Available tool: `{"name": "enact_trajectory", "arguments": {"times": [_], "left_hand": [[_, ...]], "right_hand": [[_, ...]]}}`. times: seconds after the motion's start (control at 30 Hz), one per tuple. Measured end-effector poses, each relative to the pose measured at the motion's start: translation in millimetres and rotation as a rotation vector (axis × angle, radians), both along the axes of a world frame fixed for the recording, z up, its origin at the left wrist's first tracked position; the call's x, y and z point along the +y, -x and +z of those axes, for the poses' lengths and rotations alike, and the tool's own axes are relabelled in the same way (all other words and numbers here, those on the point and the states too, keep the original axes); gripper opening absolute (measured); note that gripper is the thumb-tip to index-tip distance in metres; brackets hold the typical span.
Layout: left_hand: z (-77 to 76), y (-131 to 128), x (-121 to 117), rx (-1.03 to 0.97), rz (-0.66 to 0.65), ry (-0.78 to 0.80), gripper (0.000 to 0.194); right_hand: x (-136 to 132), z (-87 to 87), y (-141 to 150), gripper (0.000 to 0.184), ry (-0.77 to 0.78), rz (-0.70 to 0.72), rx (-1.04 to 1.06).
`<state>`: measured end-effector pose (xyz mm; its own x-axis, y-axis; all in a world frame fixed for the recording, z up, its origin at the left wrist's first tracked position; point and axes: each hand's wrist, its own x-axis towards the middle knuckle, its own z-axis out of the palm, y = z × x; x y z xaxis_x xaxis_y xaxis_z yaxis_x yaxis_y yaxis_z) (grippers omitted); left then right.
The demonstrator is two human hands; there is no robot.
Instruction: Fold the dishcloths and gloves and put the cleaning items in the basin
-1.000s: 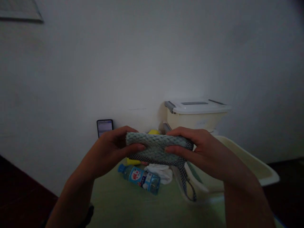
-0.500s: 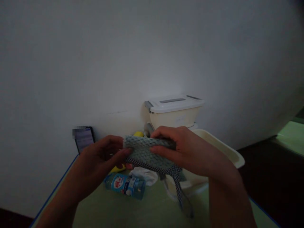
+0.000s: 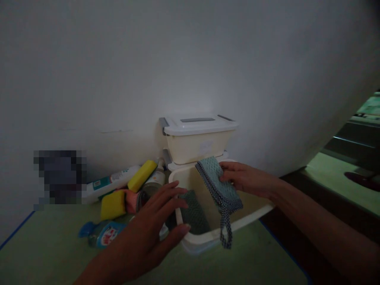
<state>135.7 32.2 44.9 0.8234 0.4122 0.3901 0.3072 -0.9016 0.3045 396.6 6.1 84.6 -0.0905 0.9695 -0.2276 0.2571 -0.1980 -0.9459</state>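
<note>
Green cloth (image 3: pixel 227 193): folded, slanting above the open tub (image 3: pixel 204 238); its dark checked edging faces the person's left, and the hanging loop (image 3: pixel 226 215) droops in front of the near rim.
Right hand (image 3: pixel 249 180): grip closed, thumb and fingers pinching the upper right side, probably enough for something so light and soft; the fold looks pressed together there.
Left hand (image 3: pixel 148 229): grip open, fingers spread and holding nothing, by the tub's left rim; whether it touches the rim, I cannot tell.
Second cloth (image 3: pixel 194 213): inside the tub at its left end, leaning along the wall, which seems to prop it.
Lidded box (image 3: pixel 197 144): behind the tub, upright on another lid, close to the wall, likely stacked to save room.
Yellow sponges (image 3: pixel 113 205): left of the tub, one resting against a white bottle (image 3: pixel 115 182).
Blue bottle (image 3: pixel 102 234): lying on the surface (image 3: pixel 44 249), partly hidden by the left hand.
</note>
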Motion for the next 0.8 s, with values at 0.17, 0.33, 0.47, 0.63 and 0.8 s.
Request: {"name": "enact_trajectory", "arguments": {"times": [0.17, 0.33, 0.47, 0.63, 0.8], "left_hand": [[-2.9, 0, 3, -0.006, -0.049, 0.031, 0.025], [-4.9, -5, 4, -0.058, -0.153, 0.053, 0.037], [-11.1, -9, 3, -0.109, -0.134, 0.021, 0.027], [-9.2, -11, -4, -0.202, -0.152, -0.082, 0.017], [1.2, 0, -6, -0.180, -0.174, -0.153, 0.019]], "right_hand": [[12, -15.3, -2, 0.027, 0.184, 0.037, -0.033], [16, -24.0, -1, 0.023, 0.253, 0.054, -0.088], [7, -28.7, 5, 0.024, 0.250, 0.060, -0.092], [1, -27.0, 17, 0.017, 0.182, 0.074, -0.107], [-4, -10.5, 28, 0.017, 0.191, 0.114, -0.142]]}}
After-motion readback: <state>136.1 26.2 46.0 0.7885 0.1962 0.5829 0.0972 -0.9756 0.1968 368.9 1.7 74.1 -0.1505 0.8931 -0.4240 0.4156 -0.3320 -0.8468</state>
